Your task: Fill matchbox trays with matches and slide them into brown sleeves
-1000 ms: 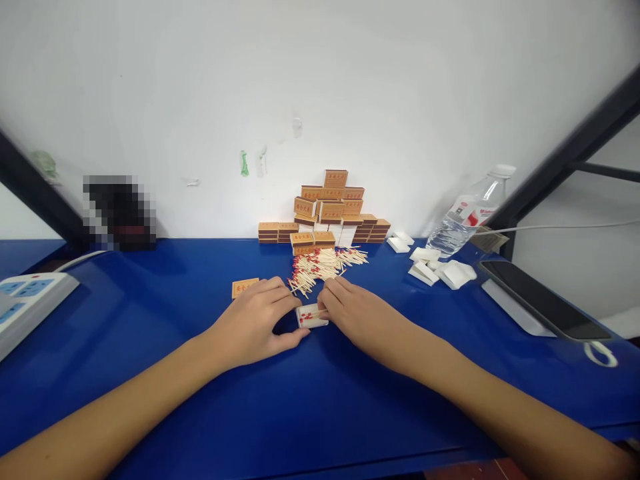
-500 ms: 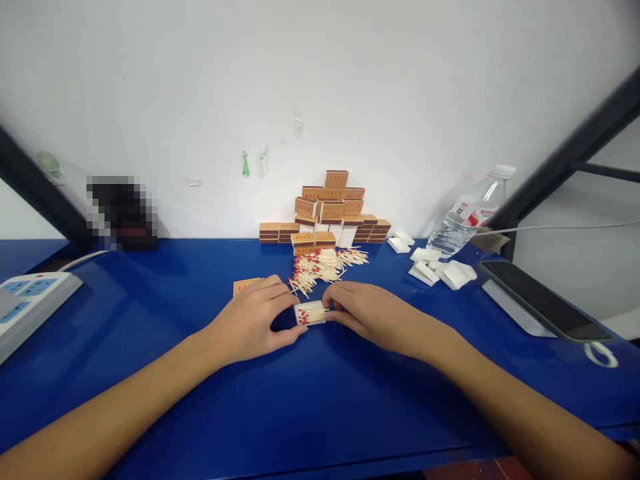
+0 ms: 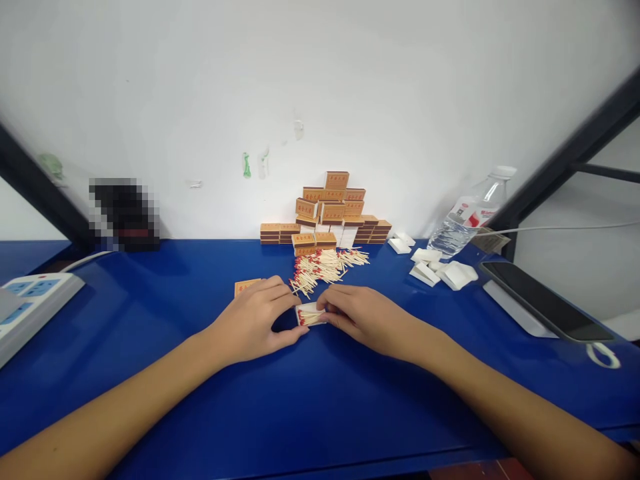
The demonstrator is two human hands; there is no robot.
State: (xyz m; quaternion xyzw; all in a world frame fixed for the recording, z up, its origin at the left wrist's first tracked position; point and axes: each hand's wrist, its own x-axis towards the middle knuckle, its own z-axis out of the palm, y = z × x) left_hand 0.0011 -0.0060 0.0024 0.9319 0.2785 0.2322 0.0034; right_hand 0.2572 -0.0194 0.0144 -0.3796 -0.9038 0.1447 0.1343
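A small white matchbox tray (image 3: 317,308) lies on the blue table, with red-headed matches (image 3: 309,318) inside, heads to the left. My left hand (image 3: 255,320) grips the tray's left end between thumb and fingers. At the right end, my right hand (image 3: 363,317) has thumb and fingertips closed on the bare ends of matches in the tray. A loose heap of matches (image 3: 323,265) lies just behind the tray. Partly covered by my left hand is an orange matchbox cover (image 3: 245,287).
Orange and brown matchboxes (image 3: 333,212) are stacked against the wall. To the right are several white paper pieces (image 3: 456,274), a leaning water bottle (image 3: 467,217) and a phone (image 3: 545,300) on a white stand. A power strip (image 3: 45,310) sits at the left edge.
My right hand has moved slightly left, its fingers now further over the tray and the matches in it. My left hand keeps its hold on the tray.
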